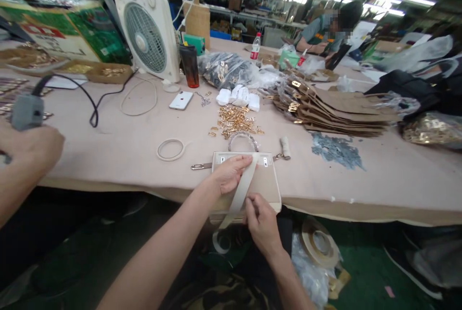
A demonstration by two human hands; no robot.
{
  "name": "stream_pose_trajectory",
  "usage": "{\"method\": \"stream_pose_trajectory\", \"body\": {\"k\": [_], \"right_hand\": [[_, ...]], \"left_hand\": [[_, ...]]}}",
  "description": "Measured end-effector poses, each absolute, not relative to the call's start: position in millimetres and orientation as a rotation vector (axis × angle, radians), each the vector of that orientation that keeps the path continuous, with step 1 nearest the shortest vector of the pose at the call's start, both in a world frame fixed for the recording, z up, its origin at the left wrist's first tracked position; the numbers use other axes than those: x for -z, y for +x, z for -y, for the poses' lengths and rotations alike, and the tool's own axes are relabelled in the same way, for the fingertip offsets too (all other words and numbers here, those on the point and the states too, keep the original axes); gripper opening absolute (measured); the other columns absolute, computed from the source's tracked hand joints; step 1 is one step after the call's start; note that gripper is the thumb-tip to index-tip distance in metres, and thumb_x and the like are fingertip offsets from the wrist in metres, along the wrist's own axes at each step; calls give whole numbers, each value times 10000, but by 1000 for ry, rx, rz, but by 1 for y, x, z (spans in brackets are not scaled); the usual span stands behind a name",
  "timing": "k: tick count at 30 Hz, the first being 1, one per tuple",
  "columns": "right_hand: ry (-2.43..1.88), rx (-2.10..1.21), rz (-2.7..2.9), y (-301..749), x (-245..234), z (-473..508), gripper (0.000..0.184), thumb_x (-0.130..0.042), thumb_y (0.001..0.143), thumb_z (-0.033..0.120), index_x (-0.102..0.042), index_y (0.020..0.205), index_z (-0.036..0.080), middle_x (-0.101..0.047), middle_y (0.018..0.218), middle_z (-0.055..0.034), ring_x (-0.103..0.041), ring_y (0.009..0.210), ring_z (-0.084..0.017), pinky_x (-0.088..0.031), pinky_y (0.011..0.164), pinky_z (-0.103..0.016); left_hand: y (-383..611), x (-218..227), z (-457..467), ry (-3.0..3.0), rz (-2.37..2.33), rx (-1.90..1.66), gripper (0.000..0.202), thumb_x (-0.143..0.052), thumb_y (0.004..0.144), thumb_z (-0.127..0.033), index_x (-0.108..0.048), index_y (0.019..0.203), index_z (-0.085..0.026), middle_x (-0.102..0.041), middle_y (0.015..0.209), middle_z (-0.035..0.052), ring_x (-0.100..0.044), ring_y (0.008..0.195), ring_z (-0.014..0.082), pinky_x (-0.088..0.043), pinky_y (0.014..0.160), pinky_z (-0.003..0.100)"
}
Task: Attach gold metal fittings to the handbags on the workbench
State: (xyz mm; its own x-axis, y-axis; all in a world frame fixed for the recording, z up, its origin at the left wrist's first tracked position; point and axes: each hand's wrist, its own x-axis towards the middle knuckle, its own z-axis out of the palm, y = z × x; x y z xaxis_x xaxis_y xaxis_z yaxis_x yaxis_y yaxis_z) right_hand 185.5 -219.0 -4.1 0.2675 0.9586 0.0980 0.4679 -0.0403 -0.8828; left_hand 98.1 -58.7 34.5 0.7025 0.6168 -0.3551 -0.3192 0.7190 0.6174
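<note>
A beige handbag (269, 182) with pale edging lies at the table's front edge, its beaded ring-shaped handle (243, 135) pointing away from me. A pale strip of tape (241, 193) slants across it and hangs over the front edge toward a loose coil (222, 242). My left hand (231, 174) pinches the strip's upper end near the bag's top edge. Beside the strip's lower part, my right hand (260, 221) is closed with fingers curled; what is between them is hidden. A strap with a metal clasp (201, 166) sticks out left of the bag.
A tape roll (170, 149) lies at left, gold buckles (234, 121) behind the bag. Stacked brown pieces (335, 110) and grey bits (337, 150) are at right. A phone (181, 100), tumbler (189, 67) and fan (146, 33) stand further back. Another person's hand (32, 148) holds a grey tool.
</note>
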Motion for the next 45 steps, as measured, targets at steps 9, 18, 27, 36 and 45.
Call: {"method": "stream_pose_trajectory", "body": {"k": [9,18,27,36,45], "right_hand": [[-1795,-505,1731,169,65,277,216,-416,1027,177,-625,1017,231,-676,930,-59,-687,818,-203,-483,702,-277],[-1761,-715,1801,168,88,299,163,-544,942,152,-658,1005,250,-716,950,-38,-739,807,-209,-550,698,-260],[-1764,-504,1473,278,-18,262,232,-629,993,345,-704,1186,241,-757,928,-60,-723,737,-193,-603,717,-303],[-1615,-467,1897,307,-78,189,444,-686,955,370,-616,1378,258,-702,1272,-111,-683,1087,-252,-577,935,-411],[-1651,-508,1971,305,-73,174,212,-624,1000,390,-765,1017,233,-766,921,-51,-700,837,-202,-546,780,-327]], "left_hand": [[105,-24,62,580,-641,-631,244,-814,876,-325,-641,946,-168,-765,1029,90,-747,912,185,-601,749,271],[115,-17,82,1100,-758,-790,306,-733,884,-464,-618,962,-190,-756,824,38,-695,639,144,-567,626,261],[116,-11,96,1660,-708,-744,240,-560,988,-414,-688,1023,-214,-725,800,-1,-599,526,126,-449,569,242],[107,-17,93,1982,-559,-689,182,-578,986,-314,-739,965,-231,-724,792,-7,-626,696,153,-415,676,235],[107,-15,90,1933,-578,-624,305,-600,989,-395,-671,1240,-240,-785,895,27,-703,821,205,-452,734,258]]}}
